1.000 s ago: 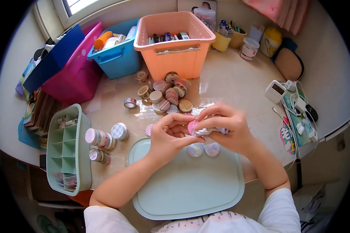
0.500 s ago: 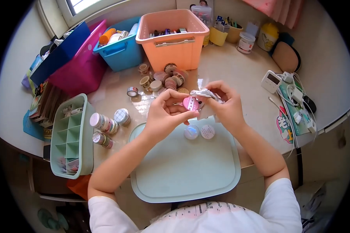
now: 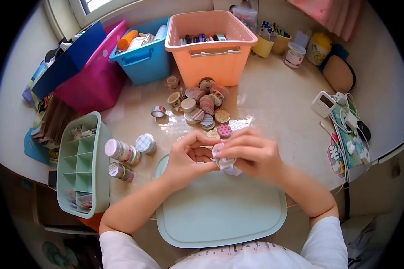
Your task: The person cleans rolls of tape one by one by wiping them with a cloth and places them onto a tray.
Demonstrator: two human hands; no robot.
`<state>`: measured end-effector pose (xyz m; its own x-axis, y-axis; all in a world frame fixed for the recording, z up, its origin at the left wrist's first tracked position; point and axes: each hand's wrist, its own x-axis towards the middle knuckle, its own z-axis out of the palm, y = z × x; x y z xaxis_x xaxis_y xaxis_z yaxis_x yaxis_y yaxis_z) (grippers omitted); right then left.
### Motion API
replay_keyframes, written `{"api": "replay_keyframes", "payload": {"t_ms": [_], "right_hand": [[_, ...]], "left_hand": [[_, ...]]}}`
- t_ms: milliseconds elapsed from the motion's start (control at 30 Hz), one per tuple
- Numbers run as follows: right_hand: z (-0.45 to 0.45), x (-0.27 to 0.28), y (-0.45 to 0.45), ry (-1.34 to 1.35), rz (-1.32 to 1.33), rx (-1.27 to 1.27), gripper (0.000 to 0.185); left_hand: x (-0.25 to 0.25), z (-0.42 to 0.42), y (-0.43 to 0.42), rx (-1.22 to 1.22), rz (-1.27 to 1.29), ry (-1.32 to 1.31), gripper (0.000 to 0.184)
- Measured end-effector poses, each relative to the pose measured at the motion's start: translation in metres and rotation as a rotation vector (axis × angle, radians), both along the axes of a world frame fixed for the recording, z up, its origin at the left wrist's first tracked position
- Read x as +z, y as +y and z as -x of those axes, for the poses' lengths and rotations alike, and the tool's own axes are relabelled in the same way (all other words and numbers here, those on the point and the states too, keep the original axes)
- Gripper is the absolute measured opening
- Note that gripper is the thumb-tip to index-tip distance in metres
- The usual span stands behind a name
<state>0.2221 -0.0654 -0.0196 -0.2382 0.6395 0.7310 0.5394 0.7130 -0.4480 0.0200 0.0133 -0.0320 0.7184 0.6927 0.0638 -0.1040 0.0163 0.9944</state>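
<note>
My left hand [image 3: 191,157] pinches a small pink roll of tape, mostly hidden now under a crumpled white wipe [image 3: 226,161]. The fingers of my right hand [image 3: 256,154] are closed on the wipe and press it against the roll. Both hands are over the far edge of a pale green lid [image 3: 220,219]. Just beyond them lie a pink dotted roll [image 3: 224,131] and a pile of tape rolls [image 3: 206,103]. A pale shiny disc [image 3: 232,171] shows partly beneath my right hand.
Left of the lid stand stacked tape rolls [image 3: 120,150] and a green divided box [image 3: 104,179]. Orange [image 3: 211,62], blue [image 3: 146,67] and magenta [image 3: 92,87] bins line the back. A white clock-like device [image 3: 323,104] and cables [image 3: 352,121] lie to the right.
The wipe has come down over the roll, whose pink face showed before. Both hands have moved slightly towards me, and the view has shifted, uncovering more of the tape pile.
</note>
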Motion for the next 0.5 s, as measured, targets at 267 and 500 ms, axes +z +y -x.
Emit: {"api": "replay_keyframes", "payload": {"t_ms": [267,500], "right_hand": [[-0.009,0.009,-0.005,-0.085,0.027,0.032,0.038],[-0.013,0.021,-0.008,-0.106,0.102,0.099,0.038]], "left_hand": [[-0.001,0.004,-0.010,-0.047,0.027,-0.060,0.039],[0.004,0.003,-0.014,-0.039,0.033,-0.051,0.038]]}}
